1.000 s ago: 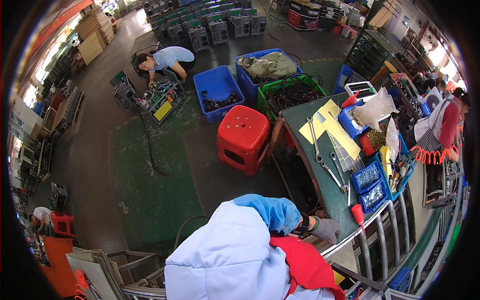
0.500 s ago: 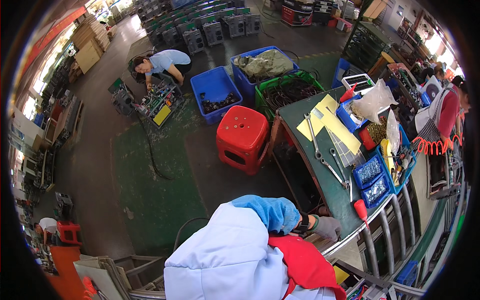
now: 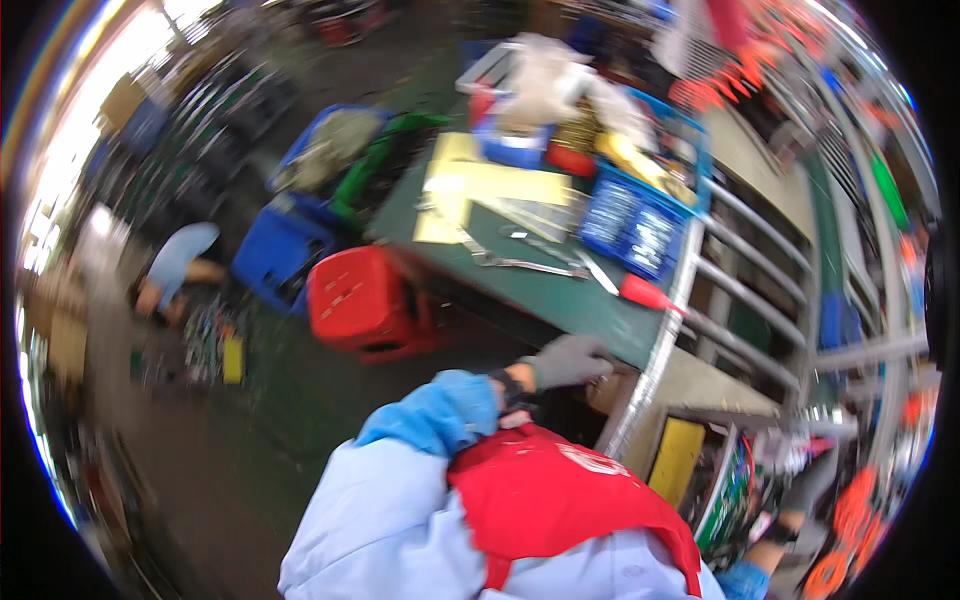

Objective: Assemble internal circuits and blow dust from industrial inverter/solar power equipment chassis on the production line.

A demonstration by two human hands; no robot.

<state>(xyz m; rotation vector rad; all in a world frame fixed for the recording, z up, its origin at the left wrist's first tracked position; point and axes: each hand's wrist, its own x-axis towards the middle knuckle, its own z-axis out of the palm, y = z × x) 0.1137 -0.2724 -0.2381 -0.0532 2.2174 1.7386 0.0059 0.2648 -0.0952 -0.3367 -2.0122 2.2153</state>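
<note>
My left hand [image 3: 572, 360], in a grey glove with a dark wristband, is beside the near corner of the green-topped table [image 3: 605, 325]. Its fingers look stretched out, and I make out nothing in them. At the lower right my right hand [image 3: 812, 482], gloved in grey too, reaches beside an open chassis [image 3: 722, 500] with a green circuit board and wires. Blur hides what its fingers do. On the table lie wrenches [image 3: 530, 264] and a red-handled screwdriver [image 3: 645, 292] by the metal edge. Yellow sheets [image 3: 500, 183] are spread farther back.
Blue trays of small metal parts [image 3: 630, 225] stand on the table. Metal rollers [image 3: 745, 290] run along its right side. A red stool [image 3: 360, 300] and blue bins [image 3: 280, 245] stand to the left. A person [image 3: 180, 262] in light blue crouches over a chassis beyond. Orange coiled hose [image 3: 855, 510] hangs lower right.
My view has swung rightward, so the table and stool shift left in it. My right hand and the open chassis have come into sight. The picture is now blurred.
</note>
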